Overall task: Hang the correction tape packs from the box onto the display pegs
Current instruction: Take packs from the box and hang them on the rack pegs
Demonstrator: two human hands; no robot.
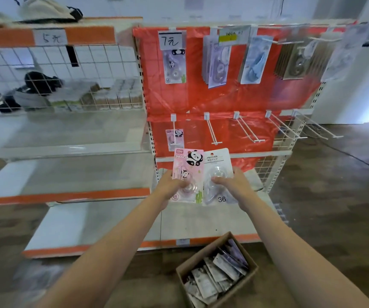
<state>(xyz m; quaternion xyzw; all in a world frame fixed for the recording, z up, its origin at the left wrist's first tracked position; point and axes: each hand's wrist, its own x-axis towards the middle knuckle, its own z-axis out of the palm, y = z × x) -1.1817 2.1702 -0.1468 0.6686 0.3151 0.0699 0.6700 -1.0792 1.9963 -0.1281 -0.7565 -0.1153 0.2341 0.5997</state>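
Left hand (172,184) grips a pink panda pack (188,172); right hand (231,182) grips a white pack (218,167) beside it, edges overlapping, both upright below the lower pegs (214,132). Cardboard box (214,274) of more packs sits on the floor, lower right.

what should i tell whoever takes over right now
Left hand grips a pink panda pack; right hand grips a white pack.
Done: one panda pack hangs on the lower left peg; upper pegs are stocked.
Left: four lower pegs are bare, and the box on the floor holds many packs.
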